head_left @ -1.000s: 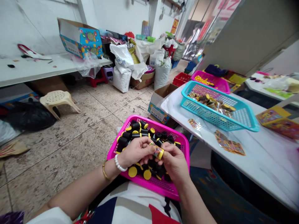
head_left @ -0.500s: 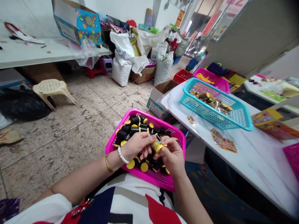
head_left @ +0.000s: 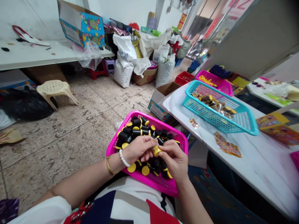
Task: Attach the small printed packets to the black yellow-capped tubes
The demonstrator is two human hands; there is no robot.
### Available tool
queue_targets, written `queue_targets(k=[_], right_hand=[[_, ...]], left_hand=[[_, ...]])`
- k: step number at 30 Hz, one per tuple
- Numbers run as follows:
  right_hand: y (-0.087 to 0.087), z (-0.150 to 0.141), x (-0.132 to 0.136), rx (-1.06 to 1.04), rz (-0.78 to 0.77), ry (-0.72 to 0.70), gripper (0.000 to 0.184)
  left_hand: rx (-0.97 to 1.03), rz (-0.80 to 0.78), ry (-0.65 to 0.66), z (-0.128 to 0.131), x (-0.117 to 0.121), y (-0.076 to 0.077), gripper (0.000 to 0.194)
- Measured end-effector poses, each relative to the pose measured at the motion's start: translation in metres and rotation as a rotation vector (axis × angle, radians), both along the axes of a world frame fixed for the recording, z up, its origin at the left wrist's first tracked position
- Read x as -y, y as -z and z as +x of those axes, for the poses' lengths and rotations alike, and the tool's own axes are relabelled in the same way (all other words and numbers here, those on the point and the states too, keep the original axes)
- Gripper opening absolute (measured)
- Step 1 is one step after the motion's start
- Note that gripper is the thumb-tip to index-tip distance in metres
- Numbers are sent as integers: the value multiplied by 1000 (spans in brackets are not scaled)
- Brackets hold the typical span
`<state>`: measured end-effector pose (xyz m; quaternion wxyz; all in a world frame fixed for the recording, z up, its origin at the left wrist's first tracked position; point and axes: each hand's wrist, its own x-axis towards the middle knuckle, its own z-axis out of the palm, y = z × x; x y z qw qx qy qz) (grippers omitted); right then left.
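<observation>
Between both hands is a small container with a yellow cap [head_left: 156,150], its body mostly covered by fingers. My left hand [head_left: 140,147], wearing a white bead bracelet, pinches it from the left. Thumb and fingers of my right hand [head_left: 174,157] close on it from the right. Both hands are held over a pink basket [head_left: 161,187] on my lap. Inside the basket lie many small black containers with yellow caps [head_left: 136,133], heaped at various angles.
At the right, a marbled table [head_left: 252,161] carries a turquoise basket [head_left: 221,119] of small yellow-capped pieces and some printed stickers [head_left: 227,145]. An open cardboard box [head_left: 161,99] stands by its corner. A plastic stool [head_left: 56,88] and white sacks [head_left: 123,68] stand on the floor.
The view has shifted slightly, so the scene sits a little lower and further right. My right fingers have moved up around the container, now covering more of its printed side.
</observation>
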<state>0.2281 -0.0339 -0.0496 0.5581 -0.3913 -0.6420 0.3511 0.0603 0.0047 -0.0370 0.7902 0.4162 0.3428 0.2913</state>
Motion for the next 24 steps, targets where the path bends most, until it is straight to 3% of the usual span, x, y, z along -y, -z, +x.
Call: queue_targets(k=[3,6,10,15,17,19,21,24], right_hand=[[0,-1,2,-28,40,47,15],[0,-3,4,-37,-30,53,17],[-3,-8,12,116,-42,56,37],[-10,-5,15,249,47,90,29],[-24,14,-5,355,144,197,24],[-49,47,-38,436,284,433,19],[-78,90,-75,463,385,697,22],[-103,142,-113,610,425,870,49]], left_hand=[[-9,-31,28,0,0,-1,45],[-50,-68,7,0,1,-2,47],[-23,-67,-31,2,2,-4,49],[-7,-59,-19,5,8,-3,50],[-50,-28,-10,2,12,-3,51],[-147,72,8,-6,18,-4,50],[-304,273,12,-18,27,-4,40],[-609,663,-6,-41,40,1,21]])
